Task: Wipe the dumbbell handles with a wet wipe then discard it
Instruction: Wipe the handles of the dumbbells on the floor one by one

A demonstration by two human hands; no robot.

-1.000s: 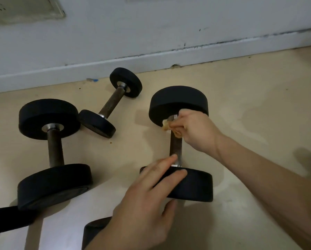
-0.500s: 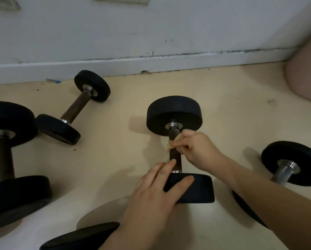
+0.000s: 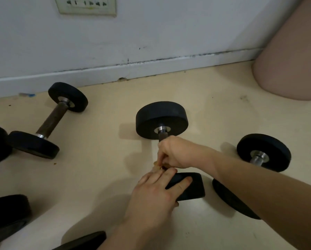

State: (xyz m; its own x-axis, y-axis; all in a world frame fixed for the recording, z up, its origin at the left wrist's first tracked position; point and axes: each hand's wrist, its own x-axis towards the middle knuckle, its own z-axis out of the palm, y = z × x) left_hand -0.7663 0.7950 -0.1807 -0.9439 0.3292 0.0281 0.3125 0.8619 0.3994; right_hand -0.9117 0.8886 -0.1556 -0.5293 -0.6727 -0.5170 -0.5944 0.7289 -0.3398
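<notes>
A black dumbbell (image 3: 161,118) lies on the floor in the middle, its handle running toward me. My right hand (image 3: 176,152) is closed around a crumpled, brownish wet wipe (image 3: 157,165) pressed on the handle's near end; most of the handle is hidden under it. My left hand (image 3: 154,193) rests flat on the near weight (image 3: 189,186), fingers spread over its top.
A smaller dumbbell (image 3: 50,120) lies at the left near the baseboard. Another dumbbell (image 3: 262,152) sits at the right behind my forearm. Black weights (image 3: 5,212) show at the left edge and bottom. A pink rounded object (image 3: 291,60) stands in the right corner.
My right hand has slid the wipe down the handle from the far weight to the near end. The view has shifted right, bringing the right dumbbell into sight.
</notes>
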